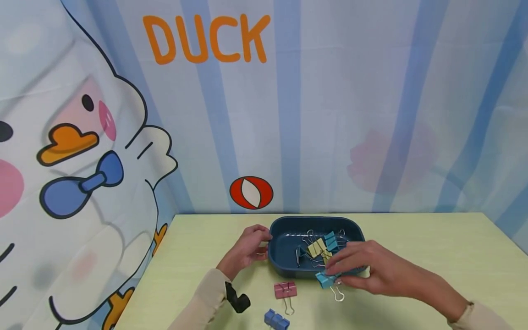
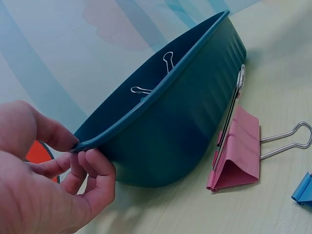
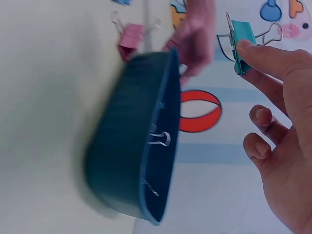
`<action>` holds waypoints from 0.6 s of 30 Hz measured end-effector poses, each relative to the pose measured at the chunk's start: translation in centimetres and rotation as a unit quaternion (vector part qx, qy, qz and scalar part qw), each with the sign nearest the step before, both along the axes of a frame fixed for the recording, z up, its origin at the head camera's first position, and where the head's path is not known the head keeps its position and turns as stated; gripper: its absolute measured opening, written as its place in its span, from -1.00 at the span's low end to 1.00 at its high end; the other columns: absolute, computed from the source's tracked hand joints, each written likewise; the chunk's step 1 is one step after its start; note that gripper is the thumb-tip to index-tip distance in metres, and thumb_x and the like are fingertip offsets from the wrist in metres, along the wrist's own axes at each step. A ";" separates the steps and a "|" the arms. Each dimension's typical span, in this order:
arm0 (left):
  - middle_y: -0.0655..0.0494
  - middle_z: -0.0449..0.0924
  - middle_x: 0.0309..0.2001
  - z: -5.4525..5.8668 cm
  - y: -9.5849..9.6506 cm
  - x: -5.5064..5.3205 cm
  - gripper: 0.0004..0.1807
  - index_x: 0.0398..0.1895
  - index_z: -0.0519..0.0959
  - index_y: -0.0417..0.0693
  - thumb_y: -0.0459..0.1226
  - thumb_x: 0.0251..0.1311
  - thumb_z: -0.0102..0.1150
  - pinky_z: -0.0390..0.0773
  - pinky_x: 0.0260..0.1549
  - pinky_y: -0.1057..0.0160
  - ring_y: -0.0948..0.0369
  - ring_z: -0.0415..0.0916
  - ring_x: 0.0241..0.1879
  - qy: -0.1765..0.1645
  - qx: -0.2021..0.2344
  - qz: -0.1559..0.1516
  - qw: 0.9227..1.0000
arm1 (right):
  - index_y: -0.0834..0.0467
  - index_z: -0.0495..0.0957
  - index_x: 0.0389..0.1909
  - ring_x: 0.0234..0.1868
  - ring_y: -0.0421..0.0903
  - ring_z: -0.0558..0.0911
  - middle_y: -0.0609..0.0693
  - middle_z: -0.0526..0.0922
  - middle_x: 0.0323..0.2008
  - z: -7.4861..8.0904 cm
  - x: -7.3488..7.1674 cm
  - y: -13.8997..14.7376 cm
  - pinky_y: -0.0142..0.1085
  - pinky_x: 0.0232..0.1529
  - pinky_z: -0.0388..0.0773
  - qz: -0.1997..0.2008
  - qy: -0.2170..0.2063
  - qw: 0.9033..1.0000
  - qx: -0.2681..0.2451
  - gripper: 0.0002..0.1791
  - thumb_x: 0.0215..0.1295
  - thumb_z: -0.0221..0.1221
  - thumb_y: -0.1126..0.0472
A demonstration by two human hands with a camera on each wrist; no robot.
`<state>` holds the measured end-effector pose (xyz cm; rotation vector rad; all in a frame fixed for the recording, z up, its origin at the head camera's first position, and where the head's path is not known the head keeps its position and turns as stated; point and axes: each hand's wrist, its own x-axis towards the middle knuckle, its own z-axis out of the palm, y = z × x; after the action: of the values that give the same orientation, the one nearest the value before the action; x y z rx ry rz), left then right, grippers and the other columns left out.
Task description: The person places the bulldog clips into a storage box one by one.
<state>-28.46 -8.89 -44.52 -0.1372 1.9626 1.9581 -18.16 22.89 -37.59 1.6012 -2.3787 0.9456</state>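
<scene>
My left hand (image 1: 249,246) pinches the left rim of a dark teal bin (image 2: 170,126), thumb on top and fingers curled beneath. Between thumb and fingers, my right hand (image 1: 381,268) grips a turquoise binder clip (image 3: 245,45), held in front of the bin's near right side. Inside the bin lie several binder clips, among them a yellow one (image 1: 316,247) and a blue one (image 1: 331,241). On the table just before the bin rests a pink binder clip (image 1: 285,289), its wire handles spread apart.
A blue binder clip (image 1: 276,319) lies on the pale wooden table (image 1: 433,256), nearer to me than the pink one. Behind the table hangs a striped cloth (image 1: 330,114) with duck pictures. A black strap device (image 1: 237,298) sits on my left wrist.
</scene>
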 end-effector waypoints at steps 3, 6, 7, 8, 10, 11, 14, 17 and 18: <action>-0.18 0.54 -0.03 -0.1 0.0 0.0 -0.75 0.09 0.46 -0.19 -0.34 0.41 0.08 0.58 -0.43 0.30 0.11 0.46 -0.38 -0.001 0.002 0.002 1.000 | -0.04 0.75 0.08 -0.10 -0.26 0.64 -0.14 0.74 0.02 1.1 -1.2 -0.1 -0.38 -0.26 0.58 -0.013 0.039 0.999 -0.010 -0.67 0.32 0.39 0.26; -0.17 0.54 -0.05 -0.1 0.0 0.0 -0.76 0.08 0.46 -0.20 -0.35 0.41 0.08 0.58 -0.45 0.30 0.12 0.45 -0.40 -0.001 0.004 0.002 1.000 | -0.02 0.75 0.08 -0.08 -0.22 0.67 -0.14 0.74 0.01 2.0 -2.4 -0.3 -0.38 -0.25 0.60 -0.033 0.066 0.997 -0.019 -0.63 0.26 0.41 0.31; -0.17 0.53 -0.05 0.0 0.0 0.0 -0.75 0.09 0.46 -0.20 -0.35 0.41 0.08 0.58 -0.44 0.30 0.12 0.45 -0.40 -0.001 0.004 0.002 1.000 | -0.01 0.75 0.07 -0.06 -0.21 0.69 -0.14 0.75 0.00 2.3 -2.8 -0.3 -0.36 -0.24 0.62 -0.041 0.070 0.996 -0.023 -0.62 0.25 0.42 0.32; -0.17 0.53 -0.05 0.0 0.0 0.0 -0.75 0.09 0.45 -0.21 -0.35 0.41 0.08 0.58 -0.44 0.30 0.11 0.45 -0.40 -0.001 0.005 0.001 1.000 | 0.00 0.75 0.07 -0.06 -0.20 0.70 -0.14 0.75 0.00 2.5 -3.2 -0.4 -0.36 -0.24 0.62 -0.047 0.074 0.996 -0.028 -0.62 0.24 0.43 0.32; -0.17 0.52 -0.05 0.0 -0.1 -0.1 -0.74 0.10 0.45 -0.21 -0.35 0.41 0.07 0.58 -0.44 0.30 0.11 0.45 -0.39 0.000 0.005 0.001 1.000 | 0.01 0.76 0.06 -0.13 -0.21 0.71 -0.13 0.75 -0.01 2.9 -4.0 -0.7 -0.38 -0.29 0.61 -0.058 0.078 0.994 -0.039 -0.62 0.22 0.43 0.34; -0.17 0.52 -0.05 0.0 -0.1 -0.1 -0.74 0.11 0.45 -0.22 -0.35 0.41 0.07 0.58 -0.44 0.30 0.11 0.45 -0.39 0.000 0.005 0.000 1.000 | 0.02 0.76 0.05 -0.22 -0.25 0.69 -0.11 0.75 -0.02 3.1 -4.3 -0.8 -0.41 -0.35 0.58 -0.061 0.078 0.994 -0.046 -0.62 0.22 0.43 0.36; -0.17 0.52 -0.05 -0.1 -0.1 -0.1 -0.72 0.12 0.45 -0.23 -0.35 0.41 0.07 0.57 -0.44 0.30 0.11 0.45 -0.38 0.000 0.007 -0.001 1.000 | 0.04 0.75 0.04 -0.48 -0.35 0.49 -0.08 0.76 -0.05 3.3 -5.3 -1.0 -0.46 -0.50 0.41 -0.070 0.079 0.993 -0.060 -0.62 0.22 0.42 0.38; -0.17 0.52 -0.05 -0.1 0.0 -0.2 -0.71 0.13 0.44 -0.24 -0.35 0.41 0.07 0.57 -0.45 0.30 0.12 0.45 -0.39 0.000 0.007 -0.003 1.000 | 0.05 0.75 0.04 -0.58 -0.37 0.29 -0.09 0.77 -0.08 3.3 -6.3 -1.0 -0.46 -0.56 0.30 -0.085 0.081 0.991 -0.064 -0.64 0.23 0.41 0.39; -0.17 0.52 -0.05 -0.1 0.0 -0.2 -0.72 0.13 0.44 -0.24 -0.35 0.41 0.07 0.57 -0.45 0.30 0.12 0.45 -0.40 0.000 0.008 -0.002 1.000 | 0.06 0.75 0.04 -0.58 -0.36 0.28 -0.10 0.77 -0.09 3.2 -6.5 -1.1 -0.45 -0.56 0.28 -0.093 0.080 0.990 -0.066 -0.64 0.24 0.40 0.38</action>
<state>-28.61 -8.92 -44.58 -0.1285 1.9447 1.9703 -24.68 21.83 -34.38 1.3282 -2.2588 0.8804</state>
